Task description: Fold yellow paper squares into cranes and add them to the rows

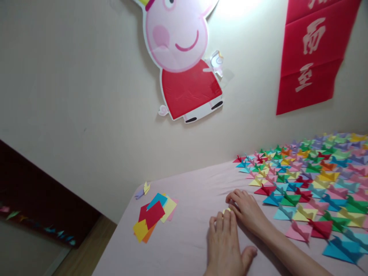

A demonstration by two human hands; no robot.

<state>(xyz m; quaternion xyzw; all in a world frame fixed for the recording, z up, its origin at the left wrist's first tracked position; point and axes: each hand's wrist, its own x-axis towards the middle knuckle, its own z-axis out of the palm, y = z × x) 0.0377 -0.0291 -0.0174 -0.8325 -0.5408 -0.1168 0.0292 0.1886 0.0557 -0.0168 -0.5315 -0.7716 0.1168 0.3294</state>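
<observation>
A small piece of yellow paper [226,211] lies on the pale pink sheet, mostly hidden by my hands. My left hand [225,237] is palm down over it, fingers stretched flat and the thumb spread out to the right. From the right, my right hand [245,209] reaches in with bent fingers, its thumb at the paper's edge; the hand appears to hold the paper there. How the paper is folded cannot be seen.
Rows of folded paper cranes [313,184] cover the right side of the bed-like surface [192,195]. Loose coloured paper squares [154,214] lie on the left, with two small folded paper figures [143,190] near the corner. Behind is a wall with a pig cutout [191,90] and red banner [312,57].
</observation>
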